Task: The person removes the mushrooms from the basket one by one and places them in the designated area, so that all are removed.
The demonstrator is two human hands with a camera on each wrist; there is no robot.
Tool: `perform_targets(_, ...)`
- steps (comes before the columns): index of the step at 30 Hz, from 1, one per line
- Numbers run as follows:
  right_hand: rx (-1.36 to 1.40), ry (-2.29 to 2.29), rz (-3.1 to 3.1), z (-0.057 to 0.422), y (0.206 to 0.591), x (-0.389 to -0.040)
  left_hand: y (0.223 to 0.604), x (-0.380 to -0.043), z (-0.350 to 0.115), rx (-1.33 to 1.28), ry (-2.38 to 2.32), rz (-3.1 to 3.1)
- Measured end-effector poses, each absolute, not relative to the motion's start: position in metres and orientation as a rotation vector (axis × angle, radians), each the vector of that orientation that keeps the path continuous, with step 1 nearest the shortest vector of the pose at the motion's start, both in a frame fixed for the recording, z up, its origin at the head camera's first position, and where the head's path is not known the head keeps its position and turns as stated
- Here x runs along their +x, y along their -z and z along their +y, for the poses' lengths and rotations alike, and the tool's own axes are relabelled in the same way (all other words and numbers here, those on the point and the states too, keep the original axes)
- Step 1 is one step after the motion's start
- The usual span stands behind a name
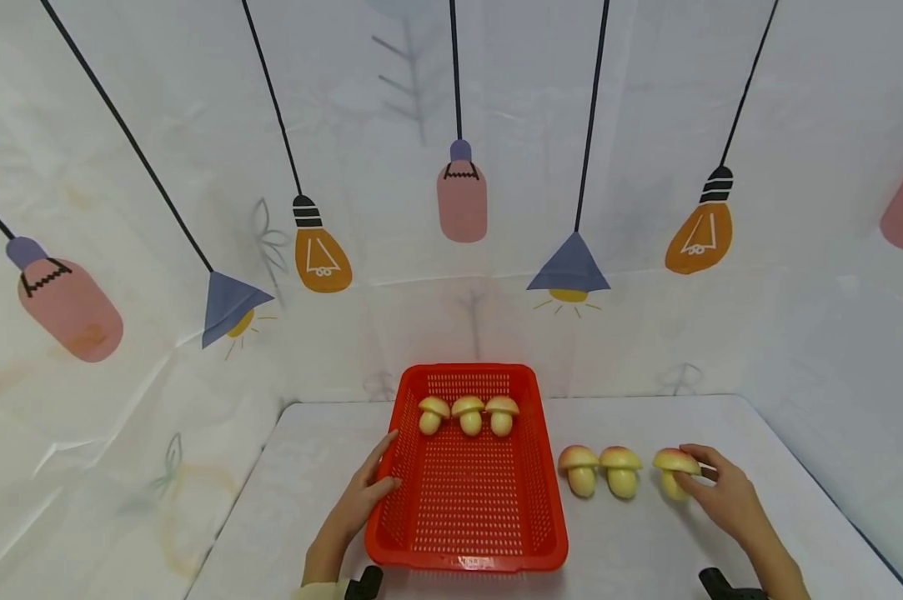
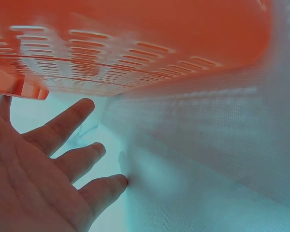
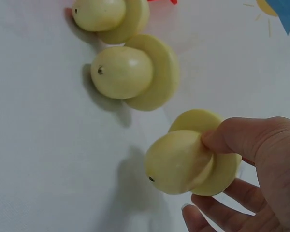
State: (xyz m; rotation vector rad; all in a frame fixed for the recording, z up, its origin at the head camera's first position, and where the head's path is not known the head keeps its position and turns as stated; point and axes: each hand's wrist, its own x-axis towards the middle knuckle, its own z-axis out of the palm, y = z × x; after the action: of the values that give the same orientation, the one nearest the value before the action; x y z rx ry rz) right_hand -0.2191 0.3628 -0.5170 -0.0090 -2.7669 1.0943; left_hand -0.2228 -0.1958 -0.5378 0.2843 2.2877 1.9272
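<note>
My left hand (image 1: 357, 500) is at the left side of a red plastic basket (image 1: 466, 562), thumb and a fingertip at its rim. In the left wrist view, several fingers (image 2: 77, 162) stretch out straight and spread below the basket's side. With thumb and fingers, my right hand (image 1: 729, 500) pinches a toy mushroom (image 1: 674, 460) by its cap; its yellow stem (image 3: 176, 162) faces the right wrist camera, and its shadow lies apart from it. Left of that hand, two similar mushrooms (image 1: 580, 468) (image 1: 621, 471) lie side by side on the table. Inside the basket's far end, three mushrooms (image 1: 469, 413) form a row.
The white table (image 1: 609, 550) ends at a back edge against a pale wall cloth (image 1: 496, 325) printed with hanging lamps. Another stretch of cloth (image 1: 121, 450) slopes along the table's left edge. Black wrist straps (image 1: 364, 583) show at the bottom of the head view.
</note>
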Motion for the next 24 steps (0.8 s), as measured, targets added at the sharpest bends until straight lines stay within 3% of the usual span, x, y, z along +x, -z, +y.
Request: perform_targets(24, -0.044, -1.094, -2.789, 0.353, 0.534, -0.225, 0.539, -0.223, -0.197, 0.302, -1.925, 2.278)
